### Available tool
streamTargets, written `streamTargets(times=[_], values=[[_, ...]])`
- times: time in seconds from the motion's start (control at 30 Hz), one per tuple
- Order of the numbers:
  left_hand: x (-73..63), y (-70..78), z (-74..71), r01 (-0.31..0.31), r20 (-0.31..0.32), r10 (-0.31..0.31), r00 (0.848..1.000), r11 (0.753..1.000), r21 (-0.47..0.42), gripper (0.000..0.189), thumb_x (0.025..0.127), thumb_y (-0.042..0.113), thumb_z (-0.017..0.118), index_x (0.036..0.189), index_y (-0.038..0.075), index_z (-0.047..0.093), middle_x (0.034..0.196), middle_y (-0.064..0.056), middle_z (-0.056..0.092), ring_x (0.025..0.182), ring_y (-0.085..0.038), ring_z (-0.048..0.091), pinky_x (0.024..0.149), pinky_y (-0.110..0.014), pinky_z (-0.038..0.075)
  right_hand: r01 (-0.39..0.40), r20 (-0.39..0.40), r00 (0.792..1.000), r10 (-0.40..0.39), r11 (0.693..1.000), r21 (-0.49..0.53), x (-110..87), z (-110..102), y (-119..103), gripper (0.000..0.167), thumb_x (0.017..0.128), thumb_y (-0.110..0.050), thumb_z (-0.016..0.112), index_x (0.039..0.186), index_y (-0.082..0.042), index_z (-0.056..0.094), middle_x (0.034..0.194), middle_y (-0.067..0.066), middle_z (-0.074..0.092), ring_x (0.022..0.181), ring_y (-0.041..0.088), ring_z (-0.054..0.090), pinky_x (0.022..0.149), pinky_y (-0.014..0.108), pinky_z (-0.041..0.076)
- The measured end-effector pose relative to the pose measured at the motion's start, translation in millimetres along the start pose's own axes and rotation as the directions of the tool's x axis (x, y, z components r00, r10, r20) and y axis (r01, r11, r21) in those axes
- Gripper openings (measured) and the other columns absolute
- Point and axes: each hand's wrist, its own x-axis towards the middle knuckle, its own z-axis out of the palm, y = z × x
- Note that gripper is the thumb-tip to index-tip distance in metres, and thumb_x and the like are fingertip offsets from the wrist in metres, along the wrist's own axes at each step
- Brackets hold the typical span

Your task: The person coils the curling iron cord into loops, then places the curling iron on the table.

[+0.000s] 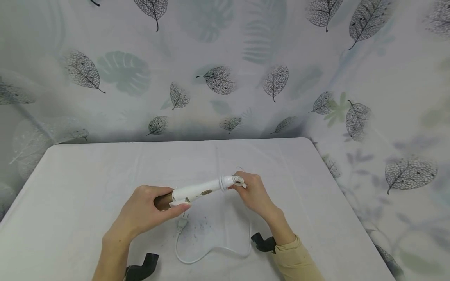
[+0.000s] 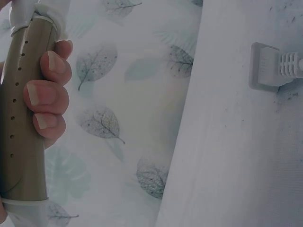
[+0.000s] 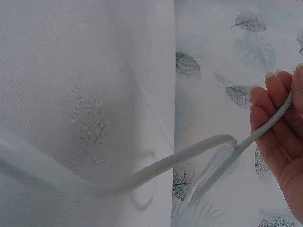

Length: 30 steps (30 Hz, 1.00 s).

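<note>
A white-handled curling iron (image 1: 197, 190) is held above the table, tilted up toward the right. My left hand (image 1: 138, 212) grips it at the barrel end, with fingertips curled round the brown barrel (image 2: 26, 118), which has a row of small holes. At the handle's other end, my right hand (image 1: 258, 197) pinches the white power cord (image 3: 156, 165) between thumb and fingers. Part of that cord is bent into a loop in the right wrist view. Its two-pin plug (image 1: 182, 222) lies on the table below the iron. The right hand partly hides where cord meets handle.
The white-covered table (image 1: 105, 168) carries dark specks (image 1: 200, 227) near the plug. Cord trails across the cloth toward the right forearm. Black wrist straps (image 1: 142, 267) hang by both forearms. Leaf-patterned curtain (image 1: 225, 109) surrounds the table's back and sides.
</note>
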Motion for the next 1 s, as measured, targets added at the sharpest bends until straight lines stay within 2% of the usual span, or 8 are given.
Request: streamTargets(times=[0.1, 0.2, 0.33, 0.47, 0.6, 0.67, 0.83, 1.0], values=[[0.3, 1.1, 1.6, -0.014, 0.016, 0.015, 1.000, 1.000, -0.027, 0.023, 0.078, 0.045, 0.084, 0.078, 0.029, 0.067, 0.058, 0.018, 0.046, 0.052, 0.003, 0.038, 0.046, -0.019, 0.030, -0.018, 0.031, 0.999, 0.017, 0.999, 0.027, -1.6, -0.3, -0.1, 0.012, 0.082, 0.004, 0.077, 0.087, -0.006, 0.071, 0.085, 0.003, 0.074, 0.068, 0.010, 0.054, 0.062, 0.026, 0.048], [0.7, 2.7, 3.8, -0.033, 0.032, 0.035, 0.999, 0.998, -0.052, 0.022, 0.078, 0.046, 0.084, 0.079, 0.031, 0.067, 0.058, 0.019, 0.045, 0.052, 0.003, 0.036, 0.046, -0.019, 0.028, -0.007, 0.034, 0.999, 0.006, 0.999, 0.037, -2.8, -1.1, -0.6, 0.010, 0.085, 0.004, 0.074, 0.090, -0.005, 0.072, 0.086, 0.004, 0.074, 0.067, 0.010, 0.055, 0.062, 0.025, 0.048], [0.2, 4.4, 5.1, -0.050, 0.050, 0.053, 0.997, 0.997, -0.065, 0.020, 0.078, 0.047, 0.084, 0.081, 0.032, 0.071, 0.062, 0.022, 0.054, 0.053, 0.003, 0.042, 0.046, -0.019, 0.033, 0.081, 0.007, 0.997, -0.081, 0.996, 0.030, -3.4, -2.9, 2.4, 0.016, 0.087, 0.009, 0.069, 0.093, -0.006, 0.073, 0.090, 0.003, 0.073, 0.076, 0.013, 0.065, 0.070, 0.029, 0.054], [-1.6, 5.1, 4.0, -0.055, 0.065, 0.059, 0.996, 0.996, -0.065, 0.023, 0.075, 0.051, 0.085, 0.083, 0.034, 0.073, 0.066, 0.024, 0.060, 0.056, 0.002, 0.047, 0.048, -0.020, 0.038, 0.170, 0.017, 0.985, -0.171, 0.985, 0.041, -3.4, -5.4, 6.8, 0.017, 0.091, 0.006, 0.066, 0.093, -0.010, 0.069, 0.088, -0.001, 0.068, 0.078, 0.011, 0.063, 0.072, 0.029, 0.053], [-3.4, 5.3, 2.6, -0.040, 0.080, 0.046, 0.996, 0.996, -0.076, 0.025, 0.071, 0.053, 0.087, 0.081, 0.035, 0.072, 0.064, 0.024, 0.059, 0.055, 0.001, 0.048, 0.049, -0.021, 0.040, 0.196, 0.064, 0.977, -0.201, 0.977, 0.080, -3.4, -8.1, 10.9, 0.012, 0.094, 0.000, 0.065, 0.094, -0.011, 0.067, 0.087, -0.002, 0.064, 0.077, 0.010, 0.057, 0.070, 0.027, 0.050], [-4.4, 6.0, 2.1, -0.011, 0.093, 0.018, 0.995, 0.997, -0.074, 0.026, 0.069, 0.055, 0.087, 0.076, 0.037, 0.070, 0.060, 0.025, 0.055, 0.054, 0.001, 0.046, 0.048, -0.021, 0.039, 0.189, 0.077, 0.978, -0.196, 0.978, 0.083, -2.8, -8.6, 11.5, 0.009, 0.093, -0.001, 0.066, 0.094, -0.010, 0.067, 0.087, -0.002, 0.064, 0.075, 0.010, 0.056, 0.069, 0.026, 0.049], [-4.9, 10.9, 5.3, 0.043, 0.150, -0.039, 0.988, 0.999, -0.022, 0.038, 0.064, 0.065, 0.084, 0.062, 0.038, 0.058, 0.052, 0.024, 0.035, 0.051, 0.004, 0.035, 0.046, -0.019, 0.030, 0.169, 0.040, 0.985, -0.167, 0.985, -0.044, -3.6, -8.4, 11.2, 0.008, 0.085, -0.006, 0.075, 0.091, -0.009, 0.070, 0.084, -0.003, 0.065, 0.071, 0.008, 0.054, 0.064, 0.022, 0.048], [-2.9, 15.0, 10.9, 0.001, 0.183, -0.004, 0.983, 1.000, 0.019, 0.051, 0.066, 0.068, 0.081, 0.056, 0.031, 0.048, 0.052, 0.023, 0.029, 0.049, 0.005, 0.030, 0.046, -0.017, 0.026, 0.154, -0.036, 0.986, -0.162, 0.976, -0.151, -4.0, -8.7, 10.8, 0.012, 0.080, -0.014, 0.080, 0.087, -0.011, 0.072, 0.076, -0.005, 0.062, 0.063, 0.004, 0.047, 0.056, 0.019, 0.042]])
